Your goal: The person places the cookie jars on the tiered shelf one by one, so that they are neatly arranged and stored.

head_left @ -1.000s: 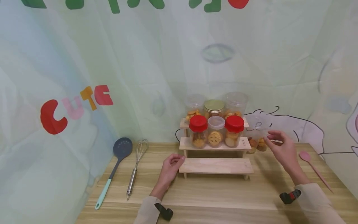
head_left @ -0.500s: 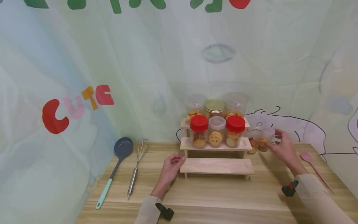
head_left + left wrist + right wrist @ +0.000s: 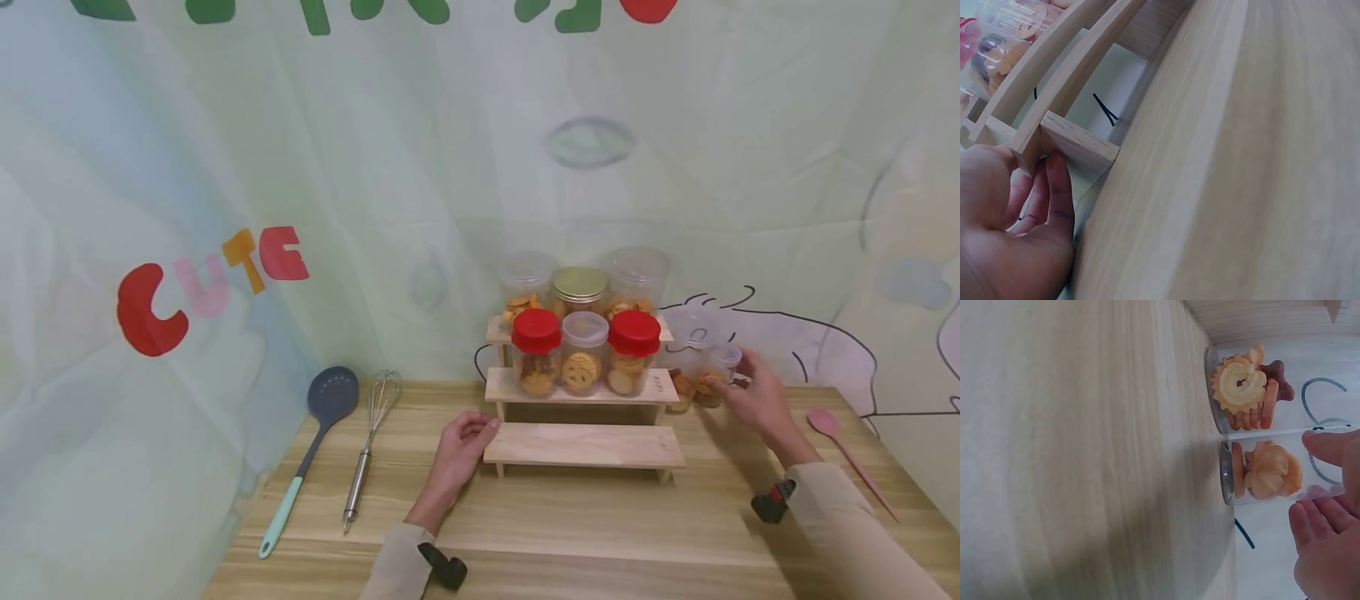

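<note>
My right hand [image 3: 759, 402] holds a small clear jar of cookies [image 3: 1267, 470], thumb on one side and fingers on the other in the right wrist view. Beside it stands a taller clear jar [image 3: 1240, 387] with cookies inside. My left hand [image 3: 457, 457] pinches the left end of the lowest step of a wooden tiered rack [image 3: 585, 443]. In the left wrist view, its fingers [image 3: 1059, 187] reach under that step, against the leg. Two red-lidded jars [image 3: 536, 331] flank a clear-lidded jar [image 3: 582, 367] on the middle step.
On the top step stand two clear jars [image 3: 637, 271] and a gold-lidded jar [image 3: 579, 285]. A slotted turner [image 3: 333, 392] and a whisk [image 3: 360, 479] lie at left on the wooden table [image 3: 570, 533]. A pink spoon [image 3: 825, 421] lies at right. A printed curtain [image 3: 420, 167] hangs behind.
My right hand has come in to the small jar and closed its thumb and fingers round it; the jar now leans slightly right. The left hand has stayed at the rack.
</note>
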